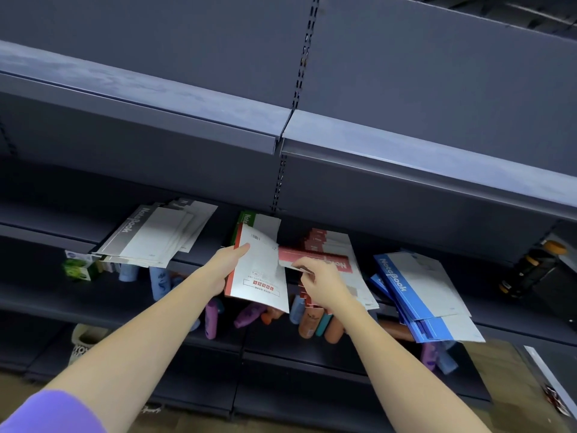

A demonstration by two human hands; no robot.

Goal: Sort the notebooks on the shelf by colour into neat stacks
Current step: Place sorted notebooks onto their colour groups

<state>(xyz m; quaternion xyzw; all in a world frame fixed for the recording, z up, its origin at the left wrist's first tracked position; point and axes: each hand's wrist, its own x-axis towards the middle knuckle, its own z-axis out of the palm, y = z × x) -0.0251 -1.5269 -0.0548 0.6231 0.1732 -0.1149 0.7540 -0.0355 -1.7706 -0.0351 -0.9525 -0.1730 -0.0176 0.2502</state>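
Your left hand (pixel 229 260) grips a red notebook (pixel 260 270) above the shelf (pixel 46 229); your right hand (pixel 315 279) pinches the red stack (pixel 324 260). They're thin and bendy, so hold by the spine

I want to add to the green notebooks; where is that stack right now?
In the head view, the green stack lies mid-shelf, behind the red notebook in the left hand, between the grey stack and red stack.
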